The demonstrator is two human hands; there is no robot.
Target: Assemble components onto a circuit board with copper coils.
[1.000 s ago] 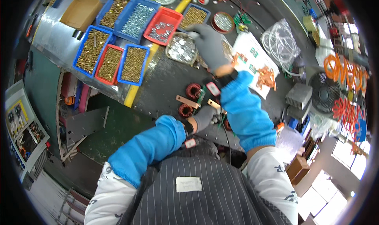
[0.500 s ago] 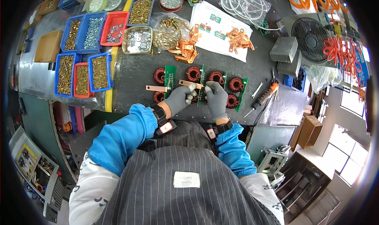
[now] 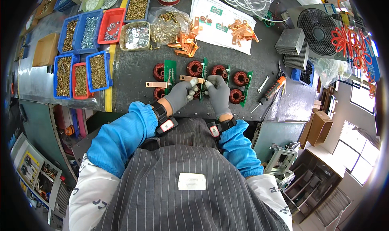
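Grips a copper bar [image 3: 189, 79] between the thumb and fingers of the left hand [image 3: 180, 96], near the middle of the frame. Points the holed end of the bar leftward and holds the other end at a green circuit board [image 3: 204, 68], seen nearly edge-on. Bends the fingers of the right hand [image 3: 219, 94] inward at the right side of that board, just beside the end of the bar; cannot tell whether pinching a small part there or merely touching the board. Wears grey gloves on both.

Has a red-brown coil [image 3: 194, 68] on the left side of the same board, just above the bar in the frame. Has another board [image 3: 170, 70] with a second copper bar [image 3: 156, 84] to the left, and two further coil boards [image 3: 246, 89] to the right.

Shows a wrench [image 3: 263, 85] and an orange-handled screwdriver [image 3: 275, 89] right of centre, loose copper pieces [image 3: 242, 31] on printed sheets [image 3: 210, 40] at upper centre, and a red bin [image 3: 110, 26] of metal parts at upper left.
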